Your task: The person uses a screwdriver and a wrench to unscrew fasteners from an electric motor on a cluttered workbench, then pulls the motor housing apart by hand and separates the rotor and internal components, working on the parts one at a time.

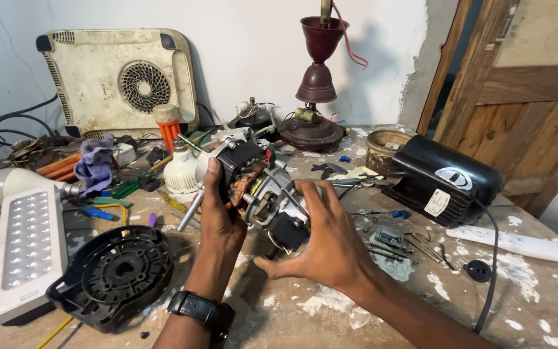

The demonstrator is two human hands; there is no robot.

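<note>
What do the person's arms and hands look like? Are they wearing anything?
Both arms are bare, with no sleeves in view, and neither hand has a glove. The left hand has a black wristwatch with a dark strap on its wrist. The right hand wears nothing; I see no rings.

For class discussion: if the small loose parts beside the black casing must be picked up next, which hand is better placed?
Probably the right hand: it lies nearest the loose parts, only lightly touching the motor, while the left hand wraps and supports it.
</note>
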